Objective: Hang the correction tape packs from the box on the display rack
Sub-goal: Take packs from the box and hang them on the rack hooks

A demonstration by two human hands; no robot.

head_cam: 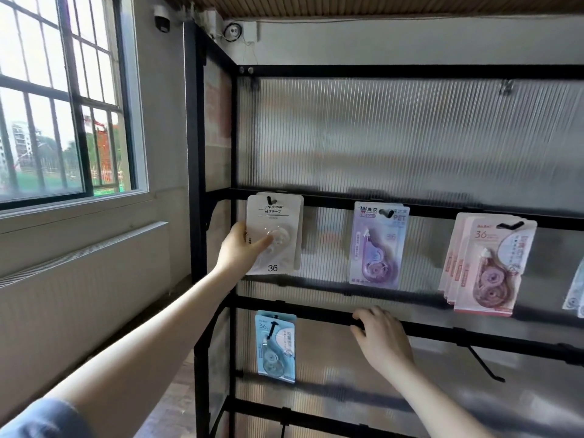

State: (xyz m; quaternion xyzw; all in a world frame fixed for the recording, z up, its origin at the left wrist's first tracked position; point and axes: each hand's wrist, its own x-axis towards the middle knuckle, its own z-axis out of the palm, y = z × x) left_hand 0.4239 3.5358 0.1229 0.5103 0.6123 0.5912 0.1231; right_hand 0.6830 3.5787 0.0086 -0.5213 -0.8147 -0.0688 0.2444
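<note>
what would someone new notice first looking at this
Most striking is the left hand holding a white correction tape pack on a hook at the black display rack's left end. The right hand grips a lower bar; purple and pink packs hang further right.

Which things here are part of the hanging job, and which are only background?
Job: white pack gripped by left hand; purple packs; pink packs; blue pack; empty hook; rack bar under right hand.
Background: window; radiator; wall camera.
</note>
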